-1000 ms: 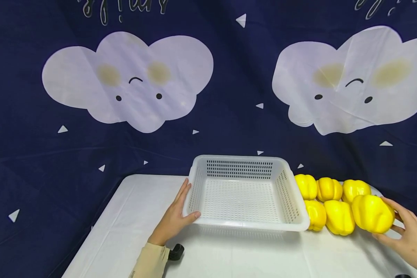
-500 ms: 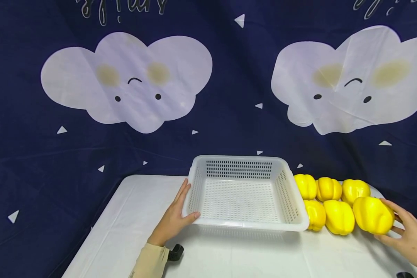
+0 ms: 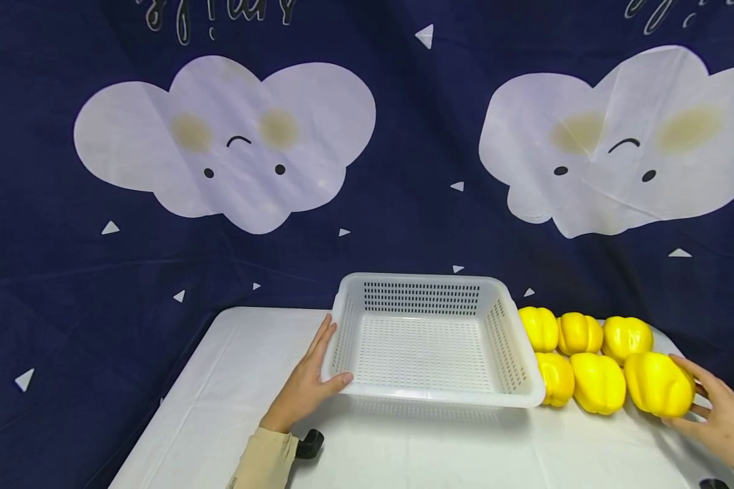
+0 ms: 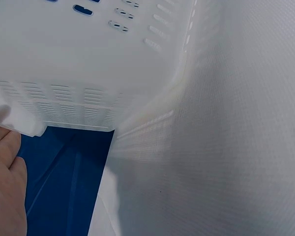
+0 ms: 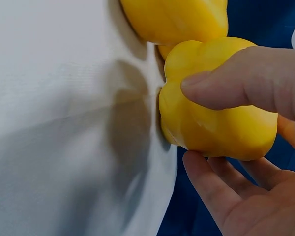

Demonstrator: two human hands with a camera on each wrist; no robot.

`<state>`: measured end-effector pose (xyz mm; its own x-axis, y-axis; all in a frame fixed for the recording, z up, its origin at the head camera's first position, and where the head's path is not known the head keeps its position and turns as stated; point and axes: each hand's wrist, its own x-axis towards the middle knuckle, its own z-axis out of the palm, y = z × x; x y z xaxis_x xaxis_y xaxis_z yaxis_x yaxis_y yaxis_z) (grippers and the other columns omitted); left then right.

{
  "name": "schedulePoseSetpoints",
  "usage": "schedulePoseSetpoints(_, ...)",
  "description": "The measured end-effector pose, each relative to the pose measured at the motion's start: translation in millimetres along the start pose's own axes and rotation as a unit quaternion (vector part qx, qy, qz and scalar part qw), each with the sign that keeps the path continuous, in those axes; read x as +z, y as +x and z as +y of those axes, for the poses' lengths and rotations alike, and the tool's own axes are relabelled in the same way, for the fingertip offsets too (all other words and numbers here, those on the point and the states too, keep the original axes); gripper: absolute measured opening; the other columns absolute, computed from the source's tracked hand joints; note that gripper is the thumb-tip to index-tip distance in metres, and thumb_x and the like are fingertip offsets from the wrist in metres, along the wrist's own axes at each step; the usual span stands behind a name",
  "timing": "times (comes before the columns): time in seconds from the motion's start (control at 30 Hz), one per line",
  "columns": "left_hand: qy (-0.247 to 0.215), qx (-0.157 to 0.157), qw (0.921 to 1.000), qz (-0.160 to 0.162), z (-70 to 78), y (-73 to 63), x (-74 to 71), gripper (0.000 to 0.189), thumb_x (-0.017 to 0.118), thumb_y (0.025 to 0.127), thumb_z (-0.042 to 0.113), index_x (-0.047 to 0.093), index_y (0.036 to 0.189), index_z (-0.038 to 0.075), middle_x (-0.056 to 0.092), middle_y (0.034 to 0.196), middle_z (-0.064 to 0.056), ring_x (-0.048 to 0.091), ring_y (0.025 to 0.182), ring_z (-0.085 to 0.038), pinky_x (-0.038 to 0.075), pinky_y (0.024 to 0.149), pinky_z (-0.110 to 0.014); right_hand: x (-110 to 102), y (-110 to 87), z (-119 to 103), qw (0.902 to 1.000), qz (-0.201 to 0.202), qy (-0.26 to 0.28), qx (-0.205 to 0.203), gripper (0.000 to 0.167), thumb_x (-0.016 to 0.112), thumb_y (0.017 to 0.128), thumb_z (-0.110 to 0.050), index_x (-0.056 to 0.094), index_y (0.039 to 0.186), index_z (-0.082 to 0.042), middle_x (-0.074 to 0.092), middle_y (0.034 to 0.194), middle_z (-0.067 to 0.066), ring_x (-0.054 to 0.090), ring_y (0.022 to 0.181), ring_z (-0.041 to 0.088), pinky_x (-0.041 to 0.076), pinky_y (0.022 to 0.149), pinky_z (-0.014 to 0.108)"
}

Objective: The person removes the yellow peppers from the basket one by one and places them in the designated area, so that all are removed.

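In the head view my left hand (image 3: pixel 304 387) holds the near left corner of a white perforated plastic basket (image 3: pixel 434 392), thumb over the rim and fingers along the outer wall. The basket has nothing inside. Far right, my right hand (image 3: pixel 718 414) grips a yellow bell pepper (image 3: pixel 657 384). The right wrist view shows the thumb on one side of this bell pepper (image 5: pixel 221 128) and the fingers on the other, with its side close against the white tabletop. It is at the right end of the near row of yellow bell peppers (image 3: pixel 598 382).
A back row of several yellow bell peppers (image 3: pixel 580 333) lies right of the basket. White cloth (image 3: pixel 404 448) covers the table. Behind it hangs a dark blue curtain (image 3: pixel 416 170) with cloud prints. A black band (image 3: pixel 309 444) sits at my left wrist.
My right hand has lowered the bell pepper slightly to the end of the near row. My left hand and the basket have stayed in place.
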<state>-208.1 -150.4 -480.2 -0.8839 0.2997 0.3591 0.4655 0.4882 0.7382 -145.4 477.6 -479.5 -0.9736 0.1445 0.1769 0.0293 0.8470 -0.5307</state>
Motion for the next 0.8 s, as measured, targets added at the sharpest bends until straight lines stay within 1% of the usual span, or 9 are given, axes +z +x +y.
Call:
schedulePoseSetpoints(0.07,-0.001,-0.001,1.0000,0.000,0.0,-0.1,0.1,0.094,0.075,0.089,0.039,0.021,0.162,0.014,0.004,0.168,0.012,0.016,0.152,-0.025,0.025,0.116,-0.061,1,1.2,4,1.0000,-0.005,-0.002,-0.007,0.114,0.081,0.063,0.014,0.008,0.151,0.016,0.017,0.141,0.050,0.031,0.113,0.068,0.045,0.077,0.073)
schedulePoseSetpoints(0.17,-0.001,-0.001,1.0000,-0.001,0.3,-0.3,0.1,0.094,0.075,0.089,0.036,0.020,0.162,0.014,0.004,0.168,0.012,0.016,0.152,-0.025,0.025,0.116,-0.062,3,2.0,6,0.9998,-0.015,-0.011,-0.004,0.114,0.082,0.063,0.014,0.009,0.150,0.017,0.019,0.140,0.050,0.031,0.112,0.067,0.045,0.078,0.072)
schedulePoseSetpoints(0.33,-0.001,0.004,1.0000,-0.001,1.3,0.0,0.2,0.094,0.075,0.089,0.035,0.020,0.162,0.014,0.004,0.168,0.011,0.016,0.152,-0.026,0.025,0.115,-0.062,4,2.5,9,0.9991,-0.033,-0.026,-0.003,0.112,0.083,0.062,0.012,0.012,0.148,0.018,0.023,0.135,0.050,0.036,0.107,0.066,0.052,0.075,0.065)
schedulePoseSetpoints(0.47,-0.002,0.006,1.0000,0.000,1.3,-0.1,0.3,0.094,0.075,0.089,0.036,0.020,0.161,0.013,0.004,0.168,0.010,0.017,0.152,-0.027,0.025,0.115,-0.062,4,4.1,11,0.9983,-0.052,-0.025,0.006,0.112,0.084,0.063,0.011,0.011,0.148,0.018,0.022,0.135,0.051,0.036,0.106,0.067,0.055,0.074,0.060)
schedulePoseSetpoints(0.6,0.000,0.007,1.0000,-0.001,-0.3,-0.3,0.4,0.094,0.074,0.089,0.039,0.020,0.161,0.013,0.004,0.168,0.010,0.016,0.152,-0.026,0.025,0.115,-0.062,5,5.5,14,0.9972,-0.069,-0.024,0.016,0.112,0.083,0.065,0.009,0.009,0.149,0.017,0.021,0.135,0.051,0.035,0.107,0.068,0.054,0.076,0.062)
schedulePoseSetpoints(0.7,0.001,0.009,1.0000,-0.001,-1.2,0.0,0.4,0.094,0.073,0.090,0.043,0.020,0.161,0.013,0.004,0.168,0.010,0.015,0.152,-0.027,0.025,0.115,-0.063,6,6.3,15,0.9968,-0.073,-0.027,0.021,0.112,0.083,0.065,0.008,0.009,0.149,0.017,0.021,0.134,0.050,0.034,0.107,0.068,0.053,0.077,0.063)
schedulePoseSetpoints(0.8,0.001,0.010,1.0000,-0.001,-1.2,0.5,0.3,0.095,0.073,0.090,0.045,0.020,0.161,0.013,0.004,0.168,0.010,0.015,0.152,-0.027,0.024,0.115,-0.063,7,7.2,16,0.9965,-0.077,-0.029,0.018,0.111,0.083,0.065,0.009,0.010,0.148,0.018,0.021,0.134,0.050,0.034,0.107,0.067,0.053,0.078,0.064)
